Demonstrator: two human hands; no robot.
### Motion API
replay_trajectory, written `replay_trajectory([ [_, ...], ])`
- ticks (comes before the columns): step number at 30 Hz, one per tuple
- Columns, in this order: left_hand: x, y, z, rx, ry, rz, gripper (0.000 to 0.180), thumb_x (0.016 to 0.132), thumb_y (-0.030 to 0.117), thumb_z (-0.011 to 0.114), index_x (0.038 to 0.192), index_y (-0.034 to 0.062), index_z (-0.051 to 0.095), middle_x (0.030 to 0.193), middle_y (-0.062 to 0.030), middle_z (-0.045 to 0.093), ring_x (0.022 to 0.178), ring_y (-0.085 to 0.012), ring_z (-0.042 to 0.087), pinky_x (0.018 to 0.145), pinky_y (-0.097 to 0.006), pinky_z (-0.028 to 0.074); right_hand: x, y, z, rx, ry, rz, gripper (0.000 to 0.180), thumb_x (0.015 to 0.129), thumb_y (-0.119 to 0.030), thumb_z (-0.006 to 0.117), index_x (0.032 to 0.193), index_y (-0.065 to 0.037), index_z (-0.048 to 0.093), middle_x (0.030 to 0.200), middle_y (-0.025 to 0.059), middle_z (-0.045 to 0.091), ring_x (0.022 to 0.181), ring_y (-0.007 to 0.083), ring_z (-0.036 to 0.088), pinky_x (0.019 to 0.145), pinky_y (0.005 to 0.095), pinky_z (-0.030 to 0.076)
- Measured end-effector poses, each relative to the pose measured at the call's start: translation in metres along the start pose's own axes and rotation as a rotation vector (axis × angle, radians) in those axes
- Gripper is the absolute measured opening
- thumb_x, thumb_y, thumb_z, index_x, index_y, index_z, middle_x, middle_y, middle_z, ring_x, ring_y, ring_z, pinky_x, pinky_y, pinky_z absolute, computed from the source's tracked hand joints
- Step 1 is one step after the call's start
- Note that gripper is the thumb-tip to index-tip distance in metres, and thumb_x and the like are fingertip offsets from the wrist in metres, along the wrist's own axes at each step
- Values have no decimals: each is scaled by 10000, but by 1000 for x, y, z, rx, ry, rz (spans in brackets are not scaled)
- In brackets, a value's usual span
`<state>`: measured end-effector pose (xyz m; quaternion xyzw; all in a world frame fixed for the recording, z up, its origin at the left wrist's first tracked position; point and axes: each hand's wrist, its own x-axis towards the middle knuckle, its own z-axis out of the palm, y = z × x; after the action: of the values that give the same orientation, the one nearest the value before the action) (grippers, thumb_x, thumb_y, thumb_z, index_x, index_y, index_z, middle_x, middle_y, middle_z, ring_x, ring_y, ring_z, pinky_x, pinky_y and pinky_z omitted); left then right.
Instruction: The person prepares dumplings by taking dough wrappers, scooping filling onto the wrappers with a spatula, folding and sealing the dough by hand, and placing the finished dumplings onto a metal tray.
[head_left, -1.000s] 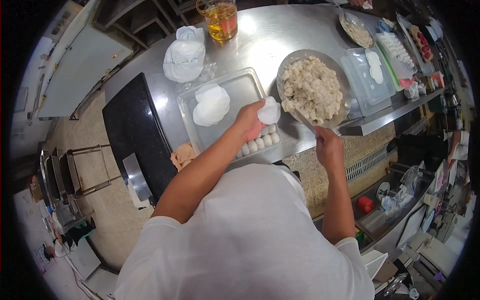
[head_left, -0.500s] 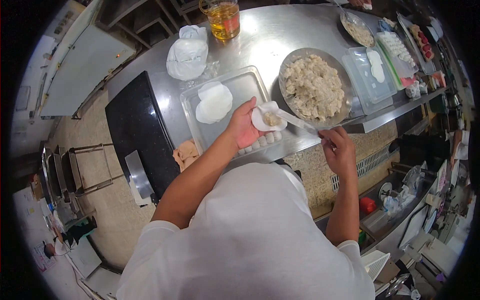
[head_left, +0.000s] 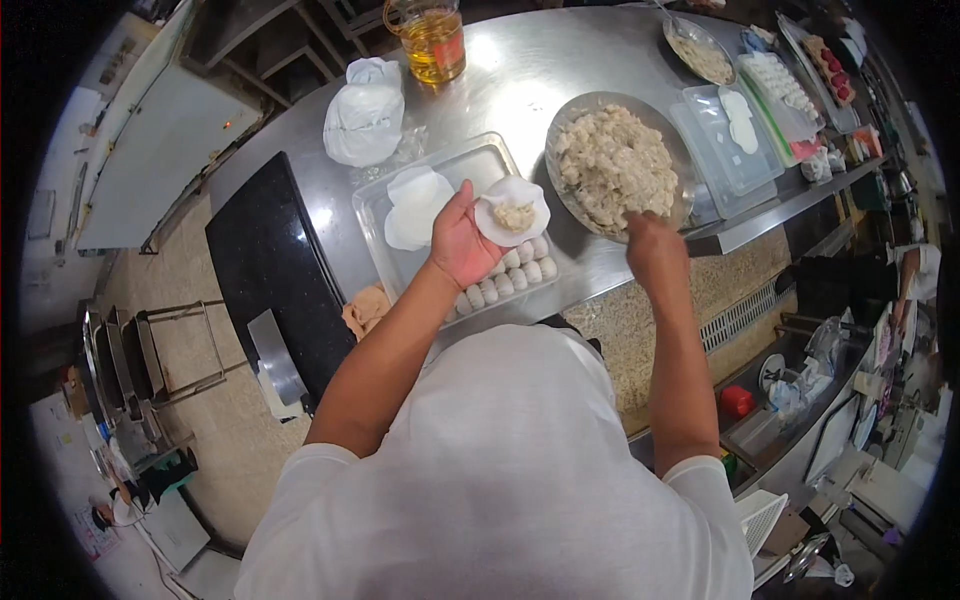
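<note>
My left hand (head_left: 467, 250) cups a round white dumpling wrapper (head_left: 537, 222), with a small mound of pale filling (head_left: 514, 216) at its middle. Beneath that hand, a metal tray (head_left: 365, 230) carries a pile of flat white wrappers (head_left: 415, 215) and rows of folded dumplings (head_left: 503, 284) along its near side. Closed, my right hand (head_left: 655, 240) is at the near rim of a large metal bowl (head_left: 683, 205) of chunky pale filling (head_left: 615, 160). The flat spatula seen in it earlier is hidden or blurred now.
A black board (head_left: 260, 250) lies on the left with a cleaver (head_left: 278, 355) on it. Beyond the tray are a white plastic bag (head_left: 365, 115) and a jug of yellow oil (head_left: 433, 50). Plastic lids (head_left: 720, 165) and a smaller bowl (head_left: 700, 52) are at the right.
My right hand has left the wrapper and moved up to the bowl's near rim. The filling on the wrapper now shows uncovered, and my left hand still holds the wrapper.
</note>
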<state>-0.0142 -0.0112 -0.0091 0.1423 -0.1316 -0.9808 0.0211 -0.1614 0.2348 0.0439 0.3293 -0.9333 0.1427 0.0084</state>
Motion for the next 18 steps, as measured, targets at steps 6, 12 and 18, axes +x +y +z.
replay_trajectory([
  [6,-12,9,-1,22,-59,30,864,949,618,521,1455,-71,390,1489,-222,462,1404,-377,421,1192,-515,289,0,7,-14,29,-181,-3,226,884,-115,506,990,-69,701,947,199,679,886,422,674,770,508,534],
  [12,-7,7,-8,1,-50,29,888,938,641,523,1458,-66,390,1493,-223,458,1402,-373,426,1184,-510,305,-2,11,7,-42,-197,30,227,880,-85,557,1011,-93,743,976,188,676,895,411,663,775,491,519],
  [18,-8,7,-17,-111,-155,-16,887,944,638,508,1462,-71,382,1495,-224,457,1397,-372,433,1173,-511,322,-20,7,-21,44,-165,80,194,863,-63,607,1006,-77,737,951,182,667,863,411,659,751,490,515],
])
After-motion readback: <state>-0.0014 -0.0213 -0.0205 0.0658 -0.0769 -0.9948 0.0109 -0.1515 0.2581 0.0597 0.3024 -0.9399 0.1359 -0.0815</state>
